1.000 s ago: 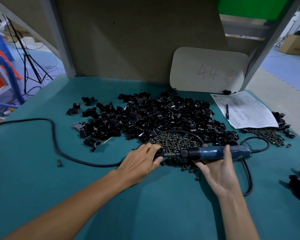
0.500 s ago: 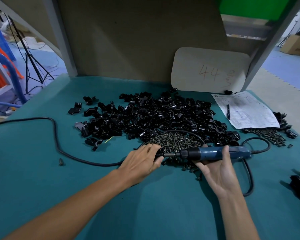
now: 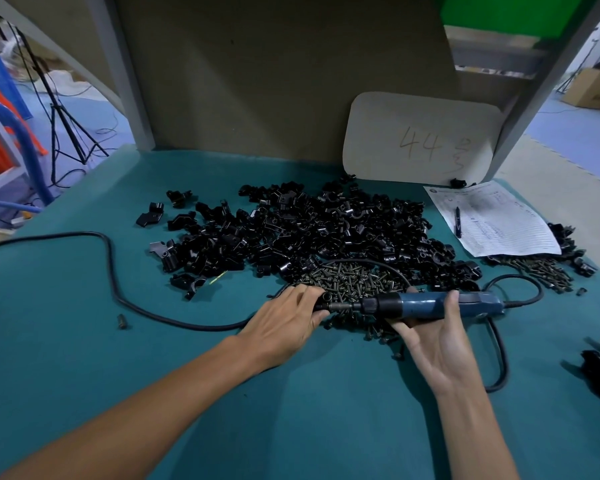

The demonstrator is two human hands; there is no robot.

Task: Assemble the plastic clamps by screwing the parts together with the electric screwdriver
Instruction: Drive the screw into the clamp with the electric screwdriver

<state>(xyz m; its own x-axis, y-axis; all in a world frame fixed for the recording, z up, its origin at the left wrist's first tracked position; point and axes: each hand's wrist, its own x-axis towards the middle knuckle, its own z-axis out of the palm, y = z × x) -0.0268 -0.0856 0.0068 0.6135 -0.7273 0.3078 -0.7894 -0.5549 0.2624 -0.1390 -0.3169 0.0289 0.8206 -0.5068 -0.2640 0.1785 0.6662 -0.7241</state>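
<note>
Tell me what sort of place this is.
Probably a factory assembly bench: a big heap of loose black plastic clamp parts and small metal screws on a teal-covered worktable, with a ruled paper sheet beside them.

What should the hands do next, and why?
Probably run the screwdriver to tighten the clamp. The right hand grips the screwdriver level, its tip meets the clamp that the left hand pinches, and both are lined up beside the screws.

Blue electric screwdriver (image 3: 420, 306) points left, level, bit meeting a black clamp part (image 3: 326, 298) over heaped screws (image 3: 354, 277).
</note>
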